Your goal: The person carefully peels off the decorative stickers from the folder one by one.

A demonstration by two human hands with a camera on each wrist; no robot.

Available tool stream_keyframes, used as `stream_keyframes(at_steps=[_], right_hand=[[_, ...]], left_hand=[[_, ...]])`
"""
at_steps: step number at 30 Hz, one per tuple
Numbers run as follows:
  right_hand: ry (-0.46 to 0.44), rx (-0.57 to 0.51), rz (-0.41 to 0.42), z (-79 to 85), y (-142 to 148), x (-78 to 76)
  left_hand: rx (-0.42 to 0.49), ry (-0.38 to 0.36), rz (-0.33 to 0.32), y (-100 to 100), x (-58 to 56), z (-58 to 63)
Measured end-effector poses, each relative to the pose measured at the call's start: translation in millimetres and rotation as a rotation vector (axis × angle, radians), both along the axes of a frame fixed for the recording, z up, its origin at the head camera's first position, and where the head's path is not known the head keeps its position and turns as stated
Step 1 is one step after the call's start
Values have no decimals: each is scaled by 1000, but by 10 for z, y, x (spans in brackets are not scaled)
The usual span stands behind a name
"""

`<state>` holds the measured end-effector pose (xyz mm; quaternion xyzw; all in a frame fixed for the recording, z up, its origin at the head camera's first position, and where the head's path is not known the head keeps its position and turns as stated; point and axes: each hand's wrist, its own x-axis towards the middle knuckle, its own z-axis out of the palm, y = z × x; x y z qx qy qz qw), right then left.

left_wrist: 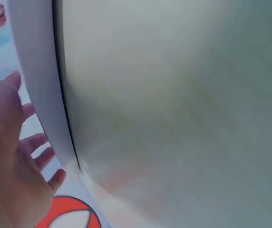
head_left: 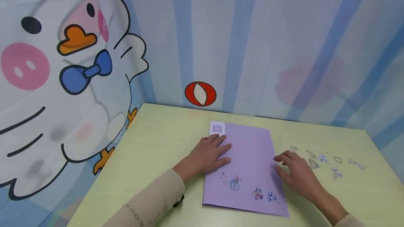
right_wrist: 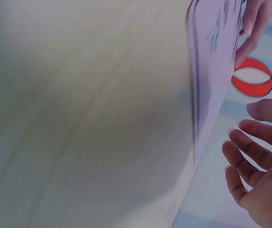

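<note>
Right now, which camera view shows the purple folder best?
The head view: it shows nearly the whole front of the purple folder, with only the left hand covering part. The left wrist view catches just a narrow strip of it; the right wrist view shows a sharply foreshortened part near the top.

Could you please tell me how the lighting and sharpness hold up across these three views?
Head view: fairly even light, the purple folder clear-edged, the loose stickers too small for fine detail; left wrist view: tabletop soft and blurry, darker toward the right edge; right wrist view: tabletop soft too, darker toward the left edge, with a shadow beside the purple folder.
</note>
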<state>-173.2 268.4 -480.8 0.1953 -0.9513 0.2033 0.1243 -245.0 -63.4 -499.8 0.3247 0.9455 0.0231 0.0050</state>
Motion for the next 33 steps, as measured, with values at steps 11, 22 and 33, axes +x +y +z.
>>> stream_keyframes(at_steps=[11,22,33], right_hand=[[-77,-96,144,-6,-767,11],[-237,-37,324,-109,-1221,-23],[-225,-11,340,-120,-1354,-30]], left_hand=[[53,-78,85,-107,-178,-83],[-76,-1,120,-11,-131,-127],[-132,-12,147,32,-147,-178]])
